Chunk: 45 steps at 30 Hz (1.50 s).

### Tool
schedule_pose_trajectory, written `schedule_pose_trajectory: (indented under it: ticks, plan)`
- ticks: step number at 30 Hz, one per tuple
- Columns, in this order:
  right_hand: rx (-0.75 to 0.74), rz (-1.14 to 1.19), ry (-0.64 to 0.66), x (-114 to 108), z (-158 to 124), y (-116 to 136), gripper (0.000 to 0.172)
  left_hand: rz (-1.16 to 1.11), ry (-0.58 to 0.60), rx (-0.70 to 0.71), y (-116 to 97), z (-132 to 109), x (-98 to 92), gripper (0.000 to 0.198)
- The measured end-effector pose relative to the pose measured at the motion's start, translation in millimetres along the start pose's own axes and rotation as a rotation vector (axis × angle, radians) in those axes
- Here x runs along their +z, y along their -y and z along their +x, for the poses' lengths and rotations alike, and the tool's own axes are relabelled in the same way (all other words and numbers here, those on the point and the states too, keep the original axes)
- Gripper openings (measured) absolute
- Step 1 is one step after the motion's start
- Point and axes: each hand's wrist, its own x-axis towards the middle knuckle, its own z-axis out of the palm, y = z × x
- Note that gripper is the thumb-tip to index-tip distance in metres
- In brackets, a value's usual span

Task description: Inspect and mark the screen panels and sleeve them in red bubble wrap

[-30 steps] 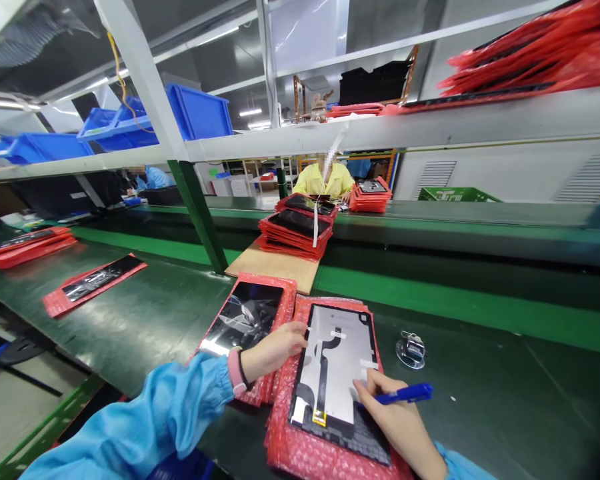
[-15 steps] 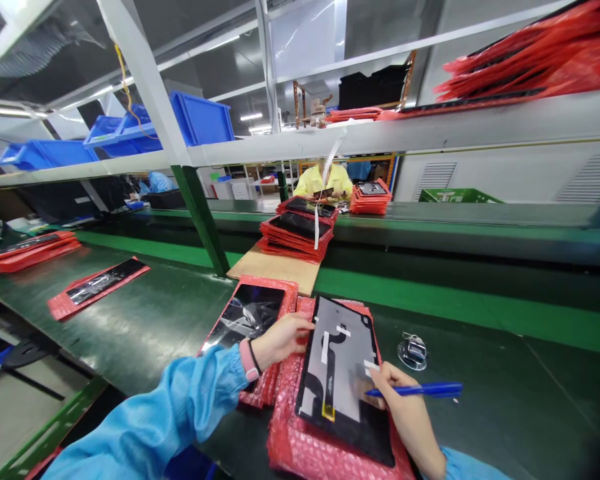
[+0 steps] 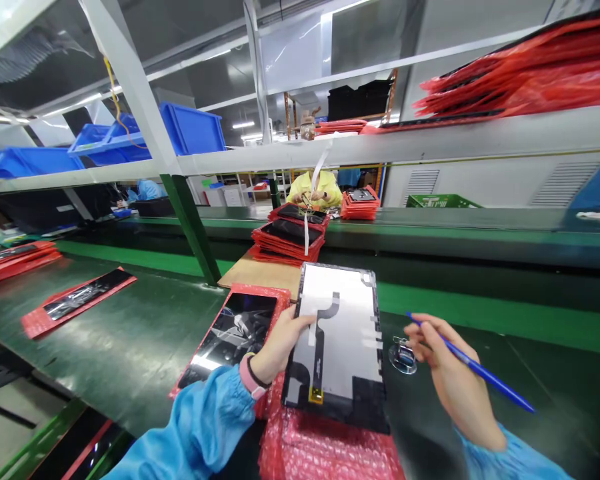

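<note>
My left hand (image 3: 283, 340) grips the left edge of a tablet screen panel (image 3: 350, 347), thumb on its silver back. The panel is tilted up above a stack of pink bubble-wrap bags (image 3: 330, 447). Its back carries a black flex cable (image 3: 320, 353), yellow tape and small white tabs along the right edge. My right hand (image 3: 455, 373) is closed around a slim blue pen-like tool (image 3: 490, 379), off to the panel's right. Just left of those fingers, a small clear round object with a metallic part (image 3: 403, 355) rests on the bench.
Another glossy screen (image 3: 235, 333) lies on pink bubble wrap at left. Stacked screens in red wrap (image 3: 290, 237) stand on a wooden board (image 3: 260, 272). A green post (image 3: 193, 230) and overhead shelf (image 3: 280, 157) frame the bench. A co-worker in yellow (image 3: 315, 190) sits opposite.
The panel has been raised and tilted off the bubble-wrap stack by my left hand. My right hand has moved away from its edge, right and up, still with the blue tool.
</note>
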Motion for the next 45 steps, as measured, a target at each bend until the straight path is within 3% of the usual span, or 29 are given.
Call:
schedule_pose_trajectory:
  ticks: [3,8,13,18,26,32,38,45]
  plan:
    - [0.037,0.031,0.049,10.6,8.7,26.3,0.049,-0.055,0.009,0.144,-18.4,-1.4,4.4,0.031]
    - [0.141,0.048,0.367,30.8,0.3,51.7,0.037,-0.101,0.054,0.385,-42.4,-6.6,10.0,0.034]
    - [-0.035,-0.043,0.215,36.2,-4.1,49.3,0.039,-0.081,0.048,0.509,-59.7,-12.8,8.9,0.046]
    - [-0.081,-0.059,0.255,38.9,-3.4,50.9,0.037,-0.112,0.07,0.523,-62.5,-12.4,6.9,0.049]
    - [0.018,-0.191,0.194,35.0,-3.6,41.4,0.044,-0.118,0.057,0.435,-49.6,-4.7,5.1,0.046]
    - [-0.085,-0.309,0.28,45.0,-0.1,47.0,0.024,-0.006,0.016,0.488,-44.7,-11.1,6.5,0.05]
    - [-0.197,-0.549,0.192,55.6,-1.1,52.0,0.038,0.08,-0.017,0.519,-42.9,-15.6,7.9,0.048]
    - [-0.193,-0.519,0.171,57.9,-0.3,46.3,0.043,0.067,-0.004,0.505,-43.6,-9.2,6.3,0.047]
